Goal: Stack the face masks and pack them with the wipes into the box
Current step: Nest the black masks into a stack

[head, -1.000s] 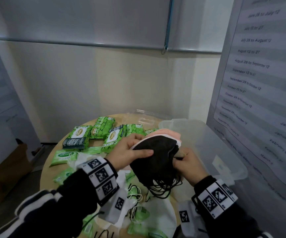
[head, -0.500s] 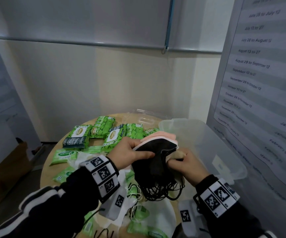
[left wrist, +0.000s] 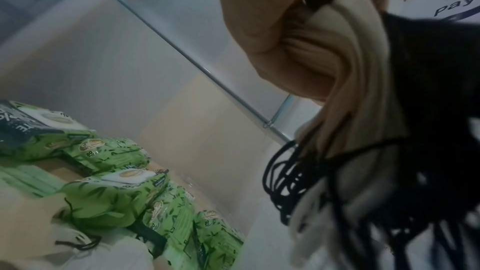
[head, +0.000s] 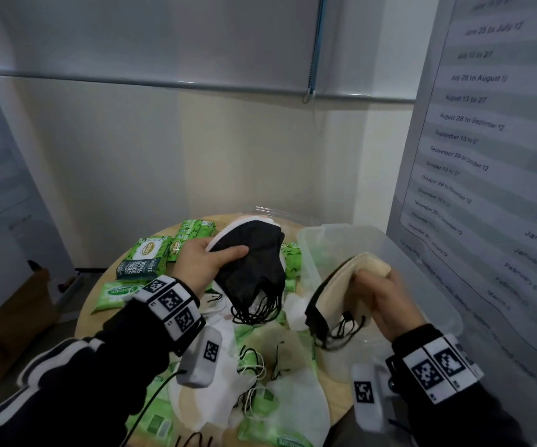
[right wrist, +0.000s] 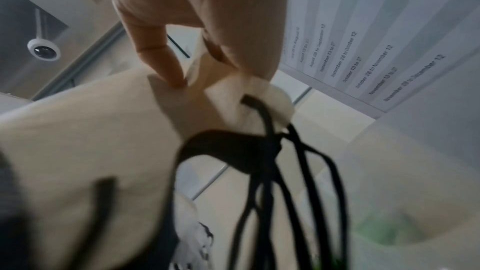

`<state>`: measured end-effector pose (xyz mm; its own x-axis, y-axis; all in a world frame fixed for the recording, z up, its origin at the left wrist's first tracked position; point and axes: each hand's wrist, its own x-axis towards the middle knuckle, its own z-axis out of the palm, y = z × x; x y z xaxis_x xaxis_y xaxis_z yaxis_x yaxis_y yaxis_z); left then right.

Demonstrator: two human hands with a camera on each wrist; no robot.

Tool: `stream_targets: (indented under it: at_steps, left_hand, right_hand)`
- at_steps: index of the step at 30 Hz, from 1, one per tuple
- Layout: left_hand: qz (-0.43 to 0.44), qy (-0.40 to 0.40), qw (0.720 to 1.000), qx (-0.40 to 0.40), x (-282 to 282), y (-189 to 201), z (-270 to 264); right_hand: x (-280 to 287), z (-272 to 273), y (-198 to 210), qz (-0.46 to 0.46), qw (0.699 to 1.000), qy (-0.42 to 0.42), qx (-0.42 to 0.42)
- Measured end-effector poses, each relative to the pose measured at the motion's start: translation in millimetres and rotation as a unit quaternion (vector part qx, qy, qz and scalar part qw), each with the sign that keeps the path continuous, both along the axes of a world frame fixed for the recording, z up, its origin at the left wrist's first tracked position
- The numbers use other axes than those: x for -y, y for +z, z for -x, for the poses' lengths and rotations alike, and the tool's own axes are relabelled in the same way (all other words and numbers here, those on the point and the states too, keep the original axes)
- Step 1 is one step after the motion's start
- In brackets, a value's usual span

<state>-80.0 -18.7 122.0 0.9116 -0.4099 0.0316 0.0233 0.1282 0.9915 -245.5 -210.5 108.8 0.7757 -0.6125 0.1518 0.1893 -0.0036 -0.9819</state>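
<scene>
My left hand grips a stack of face masks above the round table, black on top with pink and white edges, black ear loops hanging down. In the left wrist view the left hand pinches the stack. My right hand holds a smaller bunch of beige and black masks over the clear plastic box. The right wrist view shows the right hand with its fingertips pinching the beige mask. Green wipe packs lie at the table's back left.
Loose white and beige masks and more green packs cover the near half of the wooden table. A banner with dates stands close on the right. A clear lid lies behind the box by the wall.
The hands have parted. My right hand has drawn a beige and black bunch off the stack and moved it right over the box. My left hand keeps the rest, raised slightly.
</scene>
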Motion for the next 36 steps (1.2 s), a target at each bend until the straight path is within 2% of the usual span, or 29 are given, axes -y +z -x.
stream_targets:
  at_steps: [3, 6, 12, 19, 25, 30, 32, 34, 36]
  left_hand:
    - [-0.005, 0.009, 1.0, 0.003, 2, -5, 1]
    - [-0.016, 0.002, 1.0, 0.015, 7, -11, 8]
    - [-0.049, -0.033, 0.998, 0.038, 16, -16, 23]
    - [-0.04, -0.051, 0.998, -0.017, 21, -17, 30]
    - [-0.001, -0.105, 0.992, -0.063, 20, -15, 32]
    - [-0.008, -0.16, 0.987, -0.017, 15, -17, 32]
    - [-0.012, -0.16, 0.987, -0.01, 12, -16, 32]
    - [-0.007, -0.176, 0.984, -0.016, 10, -16, 31]
    - [-0.015, -0.198, 0.98, -0.028, 9, -15, 30]
  right_hand:
    - [-10, -4, 7, -0.006, 0.998, 0.053, 0.011]
    - [-24, -15, 5, 0.024, 0.997, 0.068, -0.011]
    - [-48, -35, 4, 0.045, 0.999, 0.013, -0.018]
    - [-52, -42, 3, 0.064, 0.998, -0.019, -0.02]
    - [-49, -46, -4, 0.106, 0.993, -0.045, -0.04]
    - [-49, -46, -3, 0.134, 0.986, -0.08, -0.065]
    - [-44, -43, -3, 0.144, 0.977, -0.114, -0.108]
    - [-39, -39, -3, 0.119, 0.976, -0.089, -0.161]
    - [-34, -36, -4, 0.064, 0.984, 0.008, -0.167]
